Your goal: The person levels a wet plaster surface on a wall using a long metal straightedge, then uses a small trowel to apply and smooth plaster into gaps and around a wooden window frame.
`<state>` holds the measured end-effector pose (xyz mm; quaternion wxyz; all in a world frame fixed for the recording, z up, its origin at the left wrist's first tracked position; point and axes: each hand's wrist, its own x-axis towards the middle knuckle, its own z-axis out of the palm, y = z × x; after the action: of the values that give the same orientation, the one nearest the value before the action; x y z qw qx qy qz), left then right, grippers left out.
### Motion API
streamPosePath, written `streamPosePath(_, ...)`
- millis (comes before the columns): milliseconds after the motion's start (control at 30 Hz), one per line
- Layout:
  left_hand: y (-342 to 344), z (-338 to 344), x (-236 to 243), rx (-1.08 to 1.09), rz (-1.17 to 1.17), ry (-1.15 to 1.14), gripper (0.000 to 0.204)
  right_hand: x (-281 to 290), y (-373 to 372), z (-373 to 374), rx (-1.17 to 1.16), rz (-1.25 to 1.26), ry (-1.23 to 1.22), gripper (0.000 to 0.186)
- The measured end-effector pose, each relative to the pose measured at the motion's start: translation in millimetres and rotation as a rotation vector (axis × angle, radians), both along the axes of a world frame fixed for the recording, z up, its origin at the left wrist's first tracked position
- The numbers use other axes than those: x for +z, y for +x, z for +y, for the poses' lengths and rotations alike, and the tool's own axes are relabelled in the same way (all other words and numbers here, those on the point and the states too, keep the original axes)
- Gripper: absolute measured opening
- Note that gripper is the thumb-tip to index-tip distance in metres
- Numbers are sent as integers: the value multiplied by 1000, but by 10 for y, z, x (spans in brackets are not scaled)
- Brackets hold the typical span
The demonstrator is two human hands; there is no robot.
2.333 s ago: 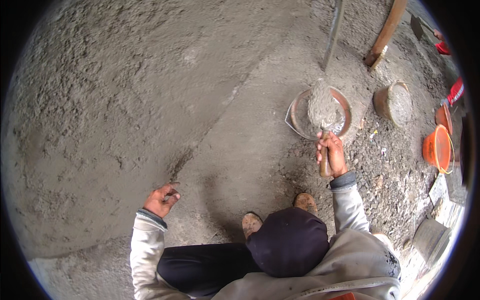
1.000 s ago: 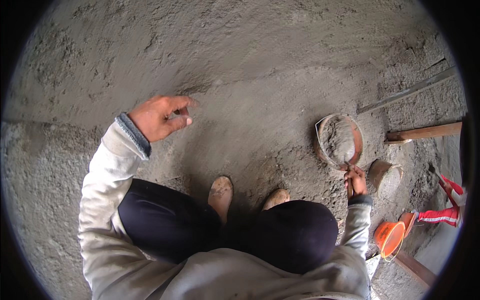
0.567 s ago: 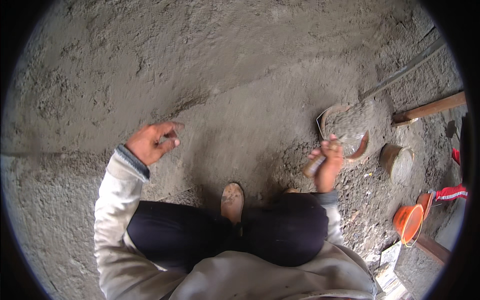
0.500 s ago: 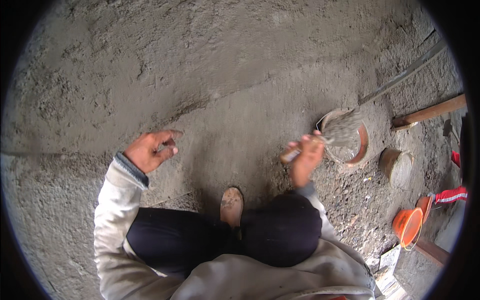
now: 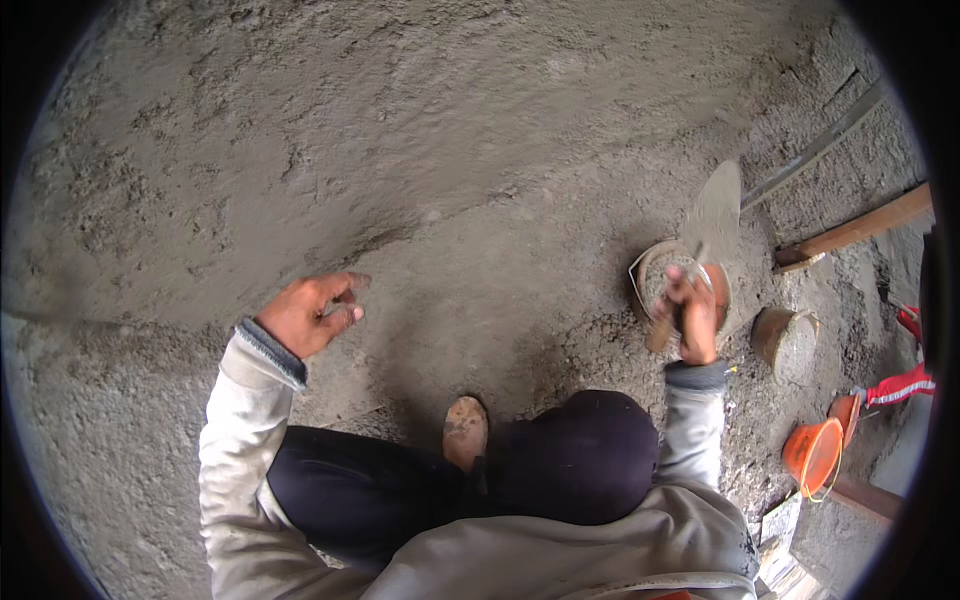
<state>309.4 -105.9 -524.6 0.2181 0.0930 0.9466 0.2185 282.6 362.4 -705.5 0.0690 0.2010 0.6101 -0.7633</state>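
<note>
My right hand (image 5: 697, 315) grips the wooden handle of a trowel (image 5: 716, 208), its pointed metal blade tilted up and away. Behind and below that hand stands a round bucket (image 5: 643, 270) with grey mortar inside; hand and trowel cover part of it. My left hand (image 5: 308, 314) hovers at the left with thumb and fingers apart, holding nothing. It is nearest to rough grey mortar plaster (image 5: 330, 180) that spreads across the far side.
A second bucket of grey mix (image 5: 785, 345) stands right of the first. Farther right are an orange bucket (image 5: 815, 452), a wooden plank (image 5: 860, 227), a long straight bar (image 5: 815, 150) and another person's red sleeve (image 5: 900, 385). My shoe (image 5: 465, 432) rests on the ground between my knees.
My right hand has moved right with the trowel, over the mortar bucket. The blade, carrying a lump of mortar before, now looks nearly bare. My left hand has barely shifted.
</note>
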Motion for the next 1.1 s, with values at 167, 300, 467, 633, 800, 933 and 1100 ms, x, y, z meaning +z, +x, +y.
streamPosePath(167,-281,367,-2,-71,-2,54,35,82,375,866,393,-430,1474,42)
streamPosePath(300,-417,571,-105,-235,29,5,36,-817,20,1017,575,-310,1452,36)
streamPosePath(467,-299,494,-69,-212,21,2,36,-501,214,1166,428,-393,529,14)
streamPosePath(633,-276,369,-64,-98,-28,-81,35,-435,703,964,125,-274,167,9)
streamPosePath(800,-275,298,-138,-48,20,-126,34,-389,741,625,-289,-70,-386,18)
streamPosePath(933,-260,273,-151,-36,-18,-138,35,-1,545,229,-701,365,-414,20)
streamPosePath(1100,-154,209,-86,-22,-23,-166,37,-48,-496,-222,-1372,528,149,28)
